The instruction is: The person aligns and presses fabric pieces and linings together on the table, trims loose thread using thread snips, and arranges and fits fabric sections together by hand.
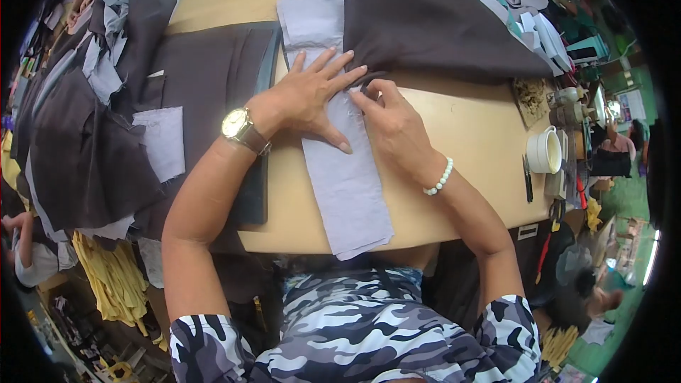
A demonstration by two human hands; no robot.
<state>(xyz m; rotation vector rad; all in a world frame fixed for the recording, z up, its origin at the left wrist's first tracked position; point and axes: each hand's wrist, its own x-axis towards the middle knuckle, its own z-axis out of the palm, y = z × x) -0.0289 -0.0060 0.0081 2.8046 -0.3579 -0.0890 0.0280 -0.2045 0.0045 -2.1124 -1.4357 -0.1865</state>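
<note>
A long strip of light grey-lilac fabric [347, 195] runs down the table toward my body, its lower end at the front edge. My left hand [308, 96] lies on it with fingers spread, wearing a wristwatch. Just to the right, my right hand [394, 120] has thumb and index finger pinched together at the strip's edge, where a dark brown fabric piece [433, 21] meets it. The pinch seems to hold the dark fabric's edge, though the exact grip is partly hidden. The dark piece spreads away to the upper right, over part of the pale strip.
On the left, dark fabric panels [198, 78] and a heap of dark garment pieces [92, 149] cover the table [454, 191]. A white mug [544, 150] and a black pen [528, 179] are at the right edge. Other people sit farther off on both sides.
</note>
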